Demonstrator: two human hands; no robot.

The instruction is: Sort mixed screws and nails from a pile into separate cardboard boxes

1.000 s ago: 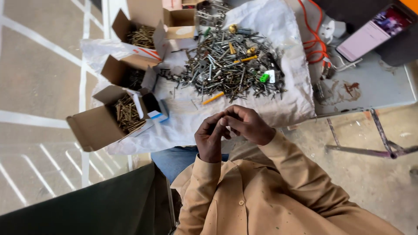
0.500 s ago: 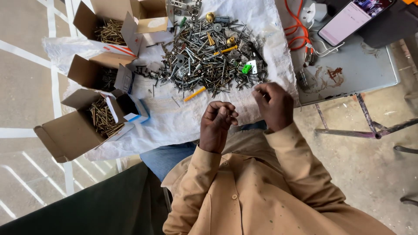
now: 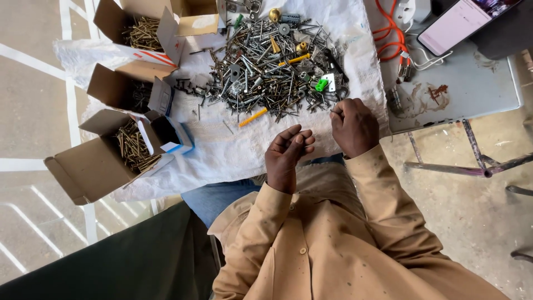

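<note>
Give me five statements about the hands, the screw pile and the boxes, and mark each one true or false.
1. The right hand reaches to the near edge of the pile of screws. True.
2. The left hand lies flat on the pile. False: it is raised and cupped, clear of the pile, over the white cloth.
3. Three open cardboard boxes sit along the left side of the cloth. True.
4. The nearest box is empty. False: it holds brass-coloured screws.
5. The orange cable lies in the middle of the pile. False: it lies on the grey table, right of the cloth.
</note>
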